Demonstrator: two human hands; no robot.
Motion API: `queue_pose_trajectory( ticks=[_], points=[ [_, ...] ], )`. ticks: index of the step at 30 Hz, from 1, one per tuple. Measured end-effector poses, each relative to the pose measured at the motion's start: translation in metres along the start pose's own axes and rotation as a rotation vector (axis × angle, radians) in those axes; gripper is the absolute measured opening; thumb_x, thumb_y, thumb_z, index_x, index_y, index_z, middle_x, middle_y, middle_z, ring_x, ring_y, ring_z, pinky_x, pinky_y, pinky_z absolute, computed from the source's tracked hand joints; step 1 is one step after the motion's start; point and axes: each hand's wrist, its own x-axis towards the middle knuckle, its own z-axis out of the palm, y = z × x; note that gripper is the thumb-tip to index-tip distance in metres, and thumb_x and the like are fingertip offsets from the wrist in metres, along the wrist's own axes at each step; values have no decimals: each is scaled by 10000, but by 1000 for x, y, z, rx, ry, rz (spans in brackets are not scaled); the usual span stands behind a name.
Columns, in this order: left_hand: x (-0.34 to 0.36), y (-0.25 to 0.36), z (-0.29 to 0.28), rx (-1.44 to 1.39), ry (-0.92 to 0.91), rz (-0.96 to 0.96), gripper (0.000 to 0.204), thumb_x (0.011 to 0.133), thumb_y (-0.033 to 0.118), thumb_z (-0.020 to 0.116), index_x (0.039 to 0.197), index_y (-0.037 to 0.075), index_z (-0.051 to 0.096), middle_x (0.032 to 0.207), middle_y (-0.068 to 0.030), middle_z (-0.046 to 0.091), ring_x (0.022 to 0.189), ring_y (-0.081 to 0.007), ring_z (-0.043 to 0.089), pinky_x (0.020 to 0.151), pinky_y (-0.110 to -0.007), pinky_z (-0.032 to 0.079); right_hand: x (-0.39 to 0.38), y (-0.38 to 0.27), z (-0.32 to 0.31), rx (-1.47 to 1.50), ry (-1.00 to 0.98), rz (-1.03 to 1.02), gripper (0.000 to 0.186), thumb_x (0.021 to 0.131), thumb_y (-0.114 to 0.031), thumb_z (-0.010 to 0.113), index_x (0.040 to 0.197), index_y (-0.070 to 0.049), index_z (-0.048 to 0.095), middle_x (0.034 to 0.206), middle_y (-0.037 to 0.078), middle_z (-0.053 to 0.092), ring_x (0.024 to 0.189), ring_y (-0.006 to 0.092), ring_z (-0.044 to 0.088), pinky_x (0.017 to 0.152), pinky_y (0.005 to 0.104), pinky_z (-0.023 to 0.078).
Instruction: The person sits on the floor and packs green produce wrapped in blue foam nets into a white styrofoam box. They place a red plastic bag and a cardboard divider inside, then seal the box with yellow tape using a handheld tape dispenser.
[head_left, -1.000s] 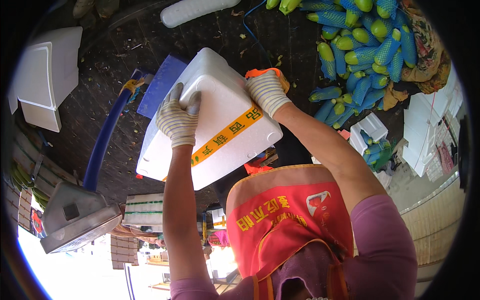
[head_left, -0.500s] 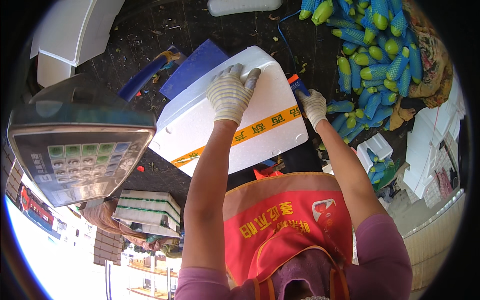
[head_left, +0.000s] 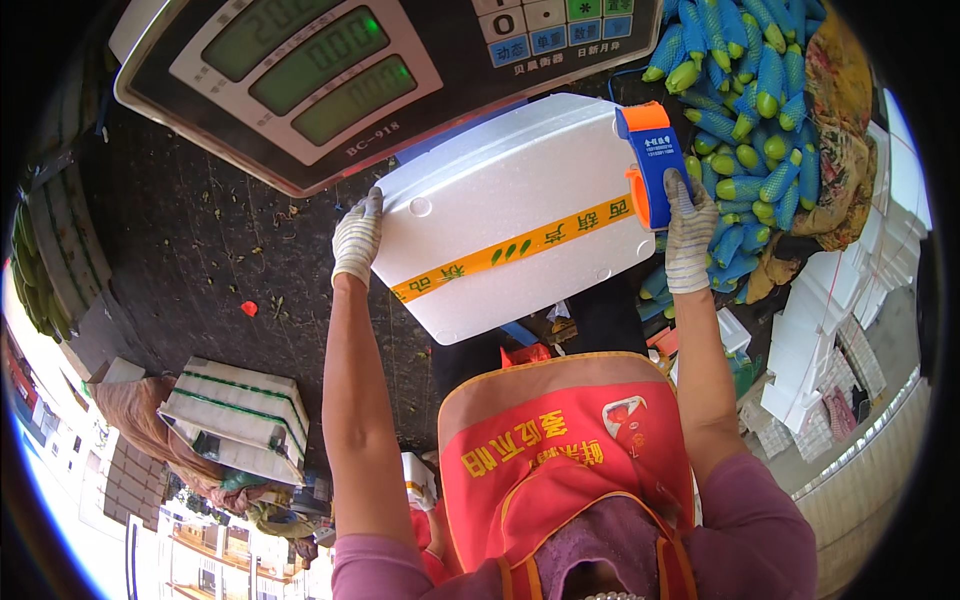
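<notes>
White foam box (head_left: 510, 215), yellow tape strip across lid, held below weighing scale (head_left: 330, 70). L hand (head_left: 357, 237) grips box's left edge; R hand (head_left: 688, 235) clasps blue-orange tape dispenser (head_left: 650, 160) at right edge. Netted fruit (head_left: 745, 100) beside.

One head-worn fisheye camera looked steeply down – close above the foam box (head_left: 515, 215), with the scale (head_left: 330, 70) just beside it.

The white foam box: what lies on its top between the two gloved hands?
In the head view, a yellow tape strip crosses the white foam box.
</notes>
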Motion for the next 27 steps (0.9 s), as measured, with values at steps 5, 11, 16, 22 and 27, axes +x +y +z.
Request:
queue_pose_trajectory(
  ticks=[5, 11, 16, 22, 27],
  points=[
    [-50, -53, 28, 17, 64, 153, 917, 964, 729, 402, 1585, 60, 310, 1650, -242, 243, 1533, -443, 176, 1232, -455, 205, -121, -58, 34, 94, -376, 150, 362, 934, -349, 757, 838, -8, 681, 697, -20, 613, 640, 52, 477, 594, 240, 422],
    [-250, 10, -7, -1333, -934, 73, 1069, 868, 724, 642, 1600, 50, 251, 1610, -170, 341, 1487, -277, 326, 1207, -536, 271, -231, -80, 8, 52, -761, 159, 365, 902, -324, 775, 815, 16, 675, 645, 87, 592, 611, 81, 492, 600, 300, 460],
    [-312, -4, 10, -1339, -959, -300, 687, 914, 421, 754, 1396, -7, 517, 1332, -162, 629, 1243, -302, 602, 1118, -501, 448, -258, -80, -37, -49, -1007, 190, 380, 819, -329, 834, 784, 1, 649, 618, 103, 551, 598, 89, 461, 579, 313, 448],
    [-365, -2, 30, -1220, -881, -403, 550, 979, 317, 692, 1377, -26, 529, 1324, -143, 640, 1181, -292, 648, 1040, -477, 530, -269, -68, -98, -20, -1058, 340, 355, 830, -300, 829, 852, 14, 666, 664, 96, 613, 648, 71, 540, 618, 303, 487],
    [-349, 24, 48, -1433, -944, -361, 505, 959, 267, 710, 1358, -4, 561, 1314, -113, 654, 1186, -269, 642, 1063, -493, 496, -268, -72, -111, 160, -1040, 379, 396, 877, -234, 791, 1144, 43, 698, 896, 51, 724, 880, 69, 630, 824, 274, 526]
  ],
)
